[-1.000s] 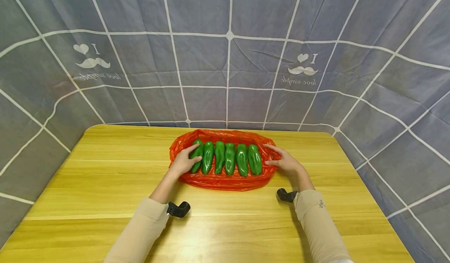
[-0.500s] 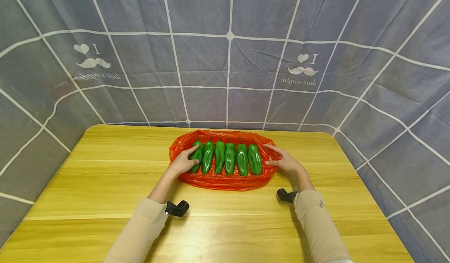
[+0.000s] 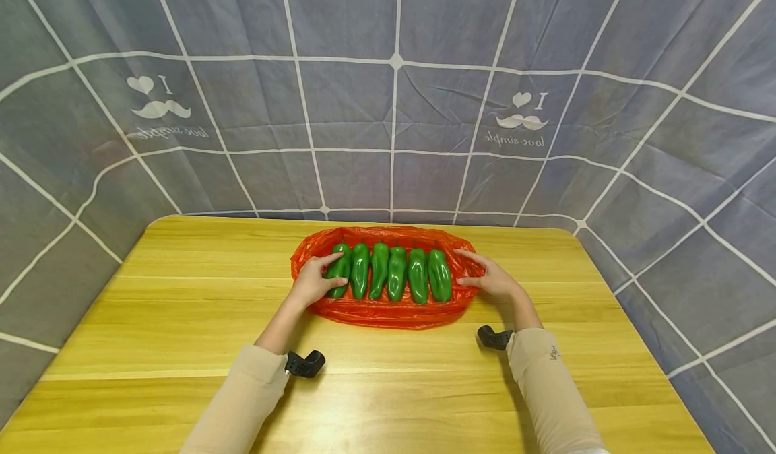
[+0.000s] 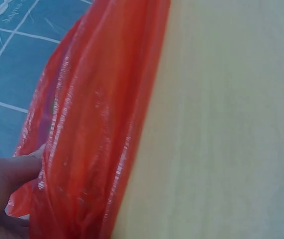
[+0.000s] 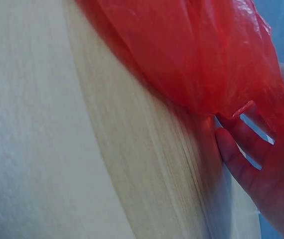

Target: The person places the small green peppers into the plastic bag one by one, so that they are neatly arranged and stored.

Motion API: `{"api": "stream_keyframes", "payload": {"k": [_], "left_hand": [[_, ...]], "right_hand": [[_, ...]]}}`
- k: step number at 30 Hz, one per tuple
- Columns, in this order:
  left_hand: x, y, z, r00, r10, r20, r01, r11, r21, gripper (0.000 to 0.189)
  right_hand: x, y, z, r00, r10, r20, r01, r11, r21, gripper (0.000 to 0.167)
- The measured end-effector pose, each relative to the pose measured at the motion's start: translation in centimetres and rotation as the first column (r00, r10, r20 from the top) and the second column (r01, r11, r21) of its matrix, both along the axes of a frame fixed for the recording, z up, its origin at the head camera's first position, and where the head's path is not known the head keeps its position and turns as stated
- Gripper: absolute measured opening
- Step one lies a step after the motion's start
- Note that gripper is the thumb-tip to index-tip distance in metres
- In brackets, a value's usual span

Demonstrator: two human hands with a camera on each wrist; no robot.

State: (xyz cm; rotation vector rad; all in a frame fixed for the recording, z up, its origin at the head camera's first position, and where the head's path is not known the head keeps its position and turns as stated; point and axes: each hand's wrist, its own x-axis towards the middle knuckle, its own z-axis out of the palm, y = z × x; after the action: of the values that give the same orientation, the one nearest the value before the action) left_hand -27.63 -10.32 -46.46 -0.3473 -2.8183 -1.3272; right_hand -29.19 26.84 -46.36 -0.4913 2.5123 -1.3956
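A row of several glossy green peppers [image 3: 397, 273] lies inside an open red plastic bag [image 3: 388, 316] near the table's back edge. At the bag's left end, my left hand [image 3: 312, 282] reaches over the rim, thumb and index finger lying across the leftmost pepper [image 3: 343, 272]. My right hand [image 3: 498, 282] is at the right end, its thumb and index finger extended inside the rim, apart from the rightmost pepper [image 3: 439, 276]. In the right wrist view, other fingers [image 5: 236, 159] are spread beneath the bag's edge [image 5: 207, 74]. The left wrist view shows the thumb [image 4: 25, 167] passing behind red plastic.
The bag sits on a wooden table [image 3: 400, 386]. A grey-blue grid-patterned curtain [image 3: 345, 104] stands behind and beside it. A black wrist-worn device [image 3: 306, 364] projects from the left forearm, and another black device [image 3: 494, 337] from the right.
My left hand has shifted slightly left and down over the leftmost pepper. The left peppers have moved a little, the second and third slightly right. The right hand stays where it was.
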Motion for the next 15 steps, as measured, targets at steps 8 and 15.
{"api": "stream_keyframes", "payload": {"k": [8, 15], "left_hand": [[0.03, 0.27, -0.35, 0.999, 0.040, -0.029, -0.039, 0.999, 0.020, 0.055], [0.06, 0.20, -0.57, 0.998, 0.048, -0.038, -0.047, 0.998, 0.030, 0.055]], "right_hand": [[0.06, -0.01, 0.10, 1.000, 0.001, 0.006, 0.000, 1.000, -0.012, 0.064], [0.11, -0.10, 0.17, 1.000, -0.002, 0.010, 0.003, 1.000, -0.023, 0.064]]}}
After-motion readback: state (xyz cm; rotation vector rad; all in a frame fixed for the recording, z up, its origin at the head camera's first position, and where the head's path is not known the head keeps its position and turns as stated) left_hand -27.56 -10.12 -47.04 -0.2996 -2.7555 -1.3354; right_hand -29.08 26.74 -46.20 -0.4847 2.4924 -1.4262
